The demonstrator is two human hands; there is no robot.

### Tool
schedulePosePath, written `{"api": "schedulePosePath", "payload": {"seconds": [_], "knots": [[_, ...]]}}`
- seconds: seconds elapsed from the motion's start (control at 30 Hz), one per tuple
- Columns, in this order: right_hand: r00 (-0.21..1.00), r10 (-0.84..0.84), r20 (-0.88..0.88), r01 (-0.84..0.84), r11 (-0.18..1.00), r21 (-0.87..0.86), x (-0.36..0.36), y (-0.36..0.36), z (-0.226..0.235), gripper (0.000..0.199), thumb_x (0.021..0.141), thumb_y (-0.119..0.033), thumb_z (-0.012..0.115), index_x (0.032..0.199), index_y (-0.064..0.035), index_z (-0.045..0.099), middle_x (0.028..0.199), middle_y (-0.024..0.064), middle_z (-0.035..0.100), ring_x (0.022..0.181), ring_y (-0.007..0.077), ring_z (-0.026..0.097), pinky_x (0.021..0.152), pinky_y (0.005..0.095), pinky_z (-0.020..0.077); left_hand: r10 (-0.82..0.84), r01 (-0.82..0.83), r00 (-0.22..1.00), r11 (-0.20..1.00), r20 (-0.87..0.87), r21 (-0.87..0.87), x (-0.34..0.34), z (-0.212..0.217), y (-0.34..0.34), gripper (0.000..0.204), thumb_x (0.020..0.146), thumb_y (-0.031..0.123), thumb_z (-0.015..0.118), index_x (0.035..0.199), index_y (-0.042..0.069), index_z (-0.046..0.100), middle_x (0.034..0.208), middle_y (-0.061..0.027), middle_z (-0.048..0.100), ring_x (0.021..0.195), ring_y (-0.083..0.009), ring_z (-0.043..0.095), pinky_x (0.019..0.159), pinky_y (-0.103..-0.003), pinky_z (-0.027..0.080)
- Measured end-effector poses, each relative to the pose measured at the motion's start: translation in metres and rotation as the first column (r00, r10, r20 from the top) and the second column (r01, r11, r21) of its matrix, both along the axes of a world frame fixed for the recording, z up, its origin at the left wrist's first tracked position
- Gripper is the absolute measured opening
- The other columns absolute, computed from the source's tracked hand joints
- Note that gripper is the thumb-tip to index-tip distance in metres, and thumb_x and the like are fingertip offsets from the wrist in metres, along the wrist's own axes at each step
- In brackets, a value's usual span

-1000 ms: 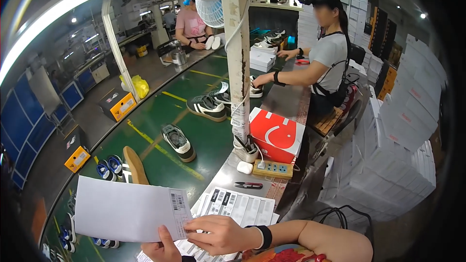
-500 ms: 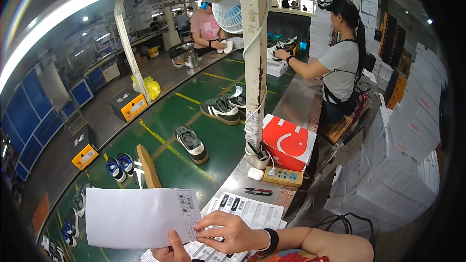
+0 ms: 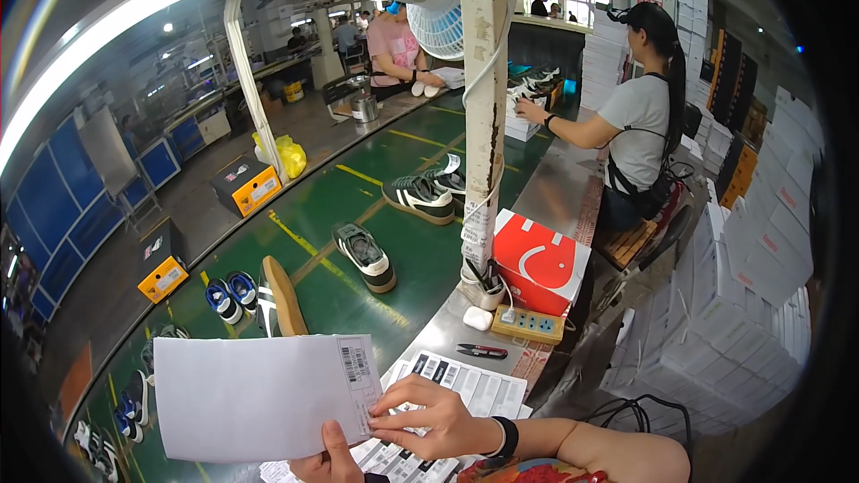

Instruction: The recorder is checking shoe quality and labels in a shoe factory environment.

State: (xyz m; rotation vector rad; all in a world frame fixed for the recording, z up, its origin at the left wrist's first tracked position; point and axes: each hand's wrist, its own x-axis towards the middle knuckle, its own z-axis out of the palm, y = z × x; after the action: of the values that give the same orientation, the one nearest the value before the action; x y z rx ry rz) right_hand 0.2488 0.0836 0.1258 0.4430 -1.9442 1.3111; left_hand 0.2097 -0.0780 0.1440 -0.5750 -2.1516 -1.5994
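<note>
My left hand [image 3: 329,461] holds a white sheet of paper [image 3: 250,398] by its lower right corner, thumb on its face. The fingers of my right hand [image 3: 429,418] pinch the sheet's right edge, just below a small barcode sticker [image 3: 355,364]. A black band sits on my right wrist. Under both hands lies a sheet of barcode labels [image 3: 465,386] on the metal bench.
A green conveyor belt [image 3: 394,259] carries shoes, among them a grey sneaker [image 3: 365,256] and a dark pair [image 3: 420,198]. A red shoe box [image 3: 541,261], power strip [image 3: 526,325] and small snips [image 3: 481,351] lie ahead. A post [image 3: 483,107] with fan stands there. A person [image 3: 637,116] works beyond; white boxes [image 3: 752,304] stack right.
The view has shifted slightly, so the sheet and bench sit a little further right. My right hand's fingers have settled on the sheet's right edge by the sticker.
</note>
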Motion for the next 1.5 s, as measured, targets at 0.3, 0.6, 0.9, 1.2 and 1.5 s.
{"api": "schedulePosePath", "payload": {"seconds": [0.3, 0.6, 0.9, 1.2, 1.5], "knots": [[0.971, 0.147, 0.189, -0.109, 0.975, -0.195, 0.001, 0.011, 0.002, 0.01, 0.082, -0.001, 0.073, 0.09, 0.0003, 0.069, 0.1, 0.0105, 0.068, 0.093, 0.0228, 0.065, 0.083, 0.033, 0.0507, -0.01, 0.006, 0.998, 0.999, -0.069, -0.054, -0.014, -0.002, -0.011, 0.024, 0.097, 0.005, 0.055, 0.081, -0.01, 0.063, 0.073, -0.0082, 0.067, 0.065, -0.0123, 0.062, 0.058, -0.025, 0.048], [0.815, 0.48, 0.323, -0.149, 0.713, -0.685, -0.041, 0.053, 0.023, 0.016, 0.095, -0.014, 0.063, 0.101, -0.0001, 0.064, 0.105, 0.0073, 0.067, 0.097, 0.0134, 0.063, 0.088, 0.0275, 0.0497, -0.063, 0.034, 0.975, 0.99, 0.211, 0.138, -0.037, 0.002, -0.052, 0.027, 0.094, 0.009, 0.062, 0.073, -0.007, 0.06, 0.064, -0.003, 0.06, 0.055, -0.0078, 0.05, 0.05, -0.023, 0.036], [0.947, 0.209, 0.245, 0.158, 0.361, -0.919, -0.123, 0.158, -0.021, 0.016, 0.092, -0.011, 0.059, 0.096, 0.0053, 0.061, 0.095, 0.0141, 0.067, 0.083, 0.0233, 0.071, 0.073, 0.0331, 0.0638, 0.404, -0.319, 0.907, 0.841, 0.116, -0.438, 0.016, 0.051, -0.136, 0.033, 0.09, 0.002, 0.056, 0.12, -0.011, 0.057, 0.114, -0.0292, 0.063, 0.103, -0.0371, 0.061, 0.089, -0.045, 0.046], [0.565, -0.787, 0.248, 0.824, 0.556, -0.111, -0.308, 0.184, -0.105, 0.021, 0.087, -0.019, 0.067, 0.08, 0.0004, 0.062, 0.072, 0.0144, 0.068, 0.071, 0.0289, 0.07, 0.064, 0.0397, 0.053, 0.262, 0.365, 0.894, 0.046, 0.364, -0.93, 0.074, -0.124, -0.187, 0.058, 0.092, 0.029, 0.057, 0.126, -0.018, 0.05, 0.123, -0.0393, 0.053, 0.114, -0.0475, 0.053, 0.102, -0.049, 0.041], [0.642, -0.753, 0.148, 0.649, 0.636, 0.419, -0.353, 0.184, -0.137, 0.028, 0.09, -0.032, 0.063, 0.088, -0.0048, 0.063, 0.079, 0.0198, 0.07, 0.076, 0.0414, 0.068, 0.071, 0.0503, 0.0525, 0.35, -0.081, 0.929, 0.52, 0.125, -0.85, -0.054, -0.057, -0.216, 0.069, 0.082, 0.023, 0.075, 0.139, 0.0, 0.044, 0.138, -0.0368, 0.045, 0.126, -0.0452, 0.049, 0.103, -0.05, 0.041]]}}
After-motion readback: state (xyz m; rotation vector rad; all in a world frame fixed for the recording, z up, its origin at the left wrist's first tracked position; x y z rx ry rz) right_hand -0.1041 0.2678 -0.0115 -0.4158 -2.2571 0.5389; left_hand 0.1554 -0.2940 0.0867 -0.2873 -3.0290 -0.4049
